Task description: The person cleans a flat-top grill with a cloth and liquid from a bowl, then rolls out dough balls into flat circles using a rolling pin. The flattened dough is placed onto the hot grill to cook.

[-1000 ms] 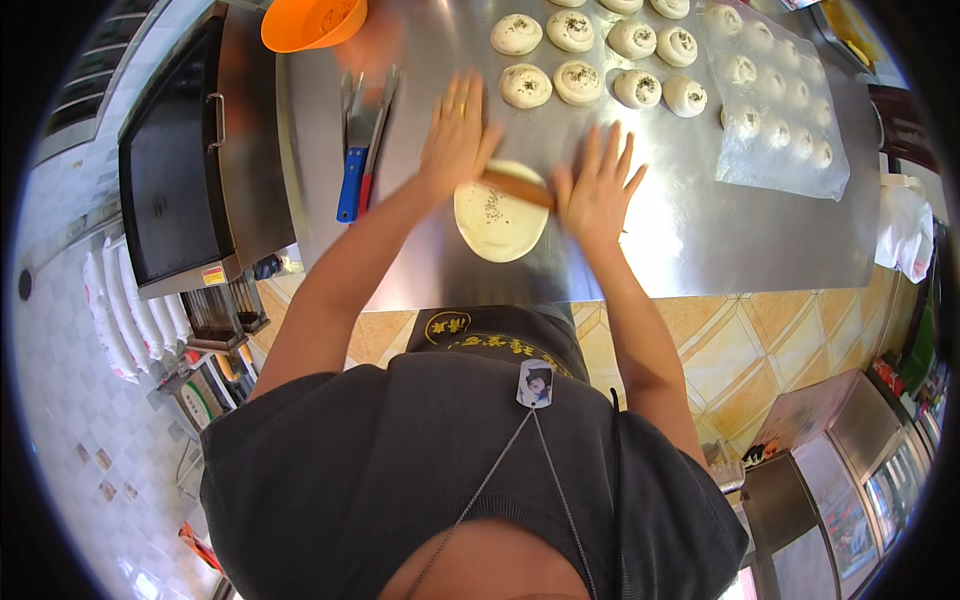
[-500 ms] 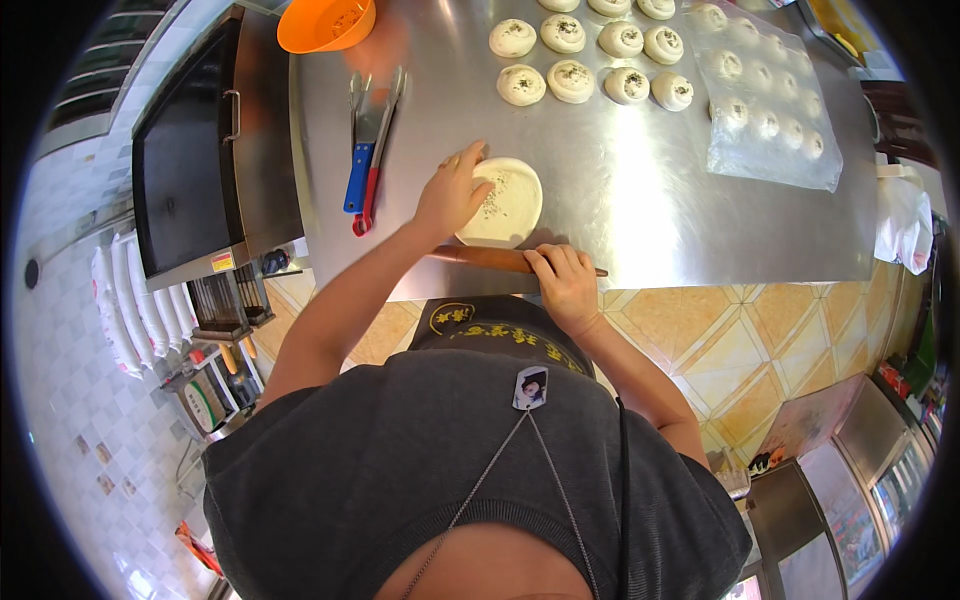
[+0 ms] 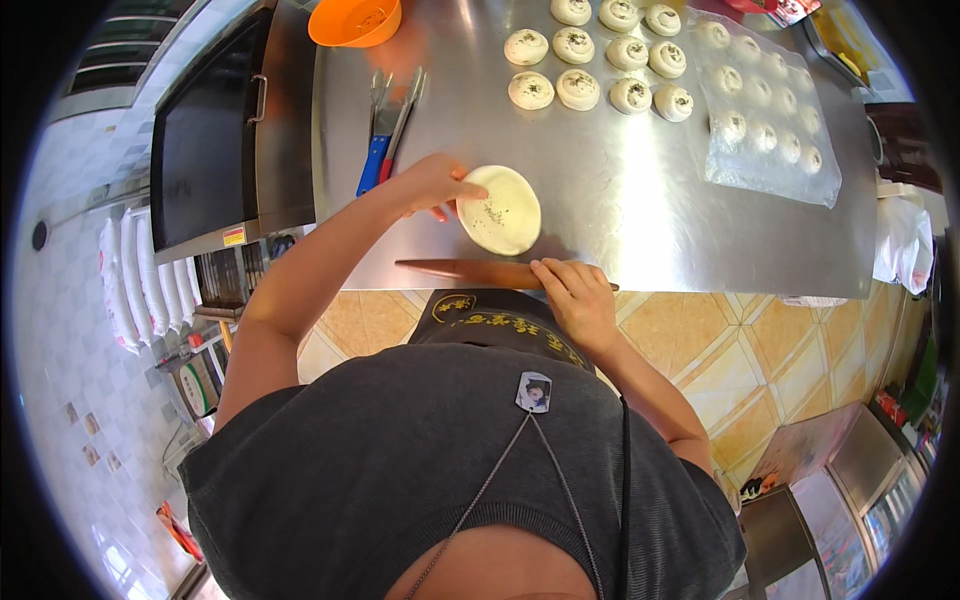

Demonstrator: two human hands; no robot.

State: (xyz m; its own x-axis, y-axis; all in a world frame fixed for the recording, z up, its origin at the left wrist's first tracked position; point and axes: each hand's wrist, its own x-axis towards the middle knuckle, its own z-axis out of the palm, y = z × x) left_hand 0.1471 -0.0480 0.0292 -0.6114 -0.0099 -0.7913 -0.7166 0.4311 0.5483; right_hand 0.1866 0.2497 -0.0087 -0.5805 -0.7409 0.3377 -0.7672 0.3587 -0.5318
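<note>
A flat, round piece of dough [image 3: 505,218] with dark specks in its middle is on the steel table near its front edge. My left hand [image 3: 437,187] grips the dough's left edge, thumb on top; some fingertips show beside the rim and the others are hidden. A tapered wooden rolling pin [image 3: 470,271] lies crosswise along the table edge, nearer me than the dough and apart from it. My right hand [image 3: 578,298] is closed over the pin's right end.
Several speckled dough buns [image 3: 578,90] stand in rows at the far middle. More sit under a clear plastic sheet [image 3: 770,175] at the far right. Blue-handled and red-handled tools [image 3: 374,165] lie left, beyond my left arm. An orange bowl [image 3: 355,25] is at the far left.
My left hand has shifted from the dough's upper left to grip its left edge. The rolling pin has drawn back from the dough toward me, and its left end now shows.
</note>
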